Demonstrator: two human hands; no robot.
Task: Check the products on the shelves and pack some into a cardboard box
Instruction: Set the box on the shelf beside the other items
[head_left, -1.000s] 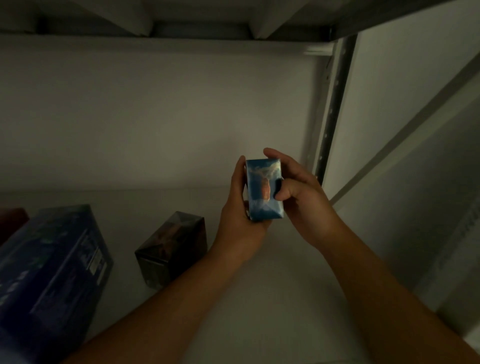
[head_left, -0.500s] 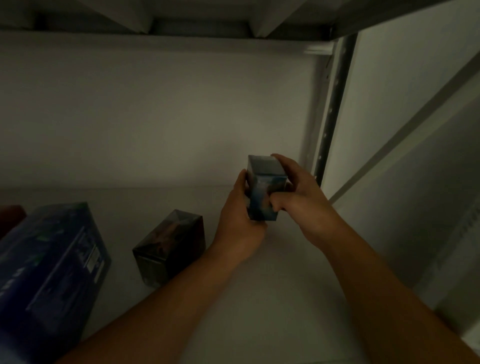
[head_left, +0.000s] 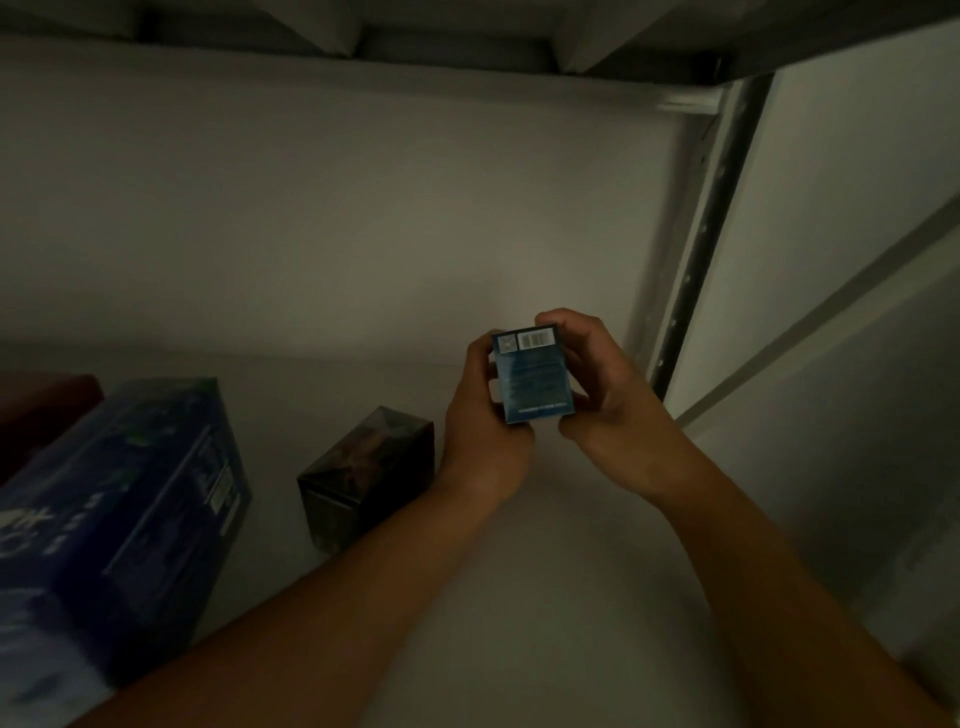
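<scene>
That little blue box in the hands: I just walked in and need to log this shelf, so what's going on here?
A person holds the small blue box up in front of the shelf, left hand and right hand gripping opposite sides. The face with the barcode and fine print is turned toward the camera, so it looks like a product check. A large dark blue box and a small dark box sit on the shelf to the left. No cardboard packing box is in view.

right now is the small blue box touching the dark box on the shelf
Apart. The head view shows the small blue box held up in both hands, with the left hand between it and the dark box.
</scene>
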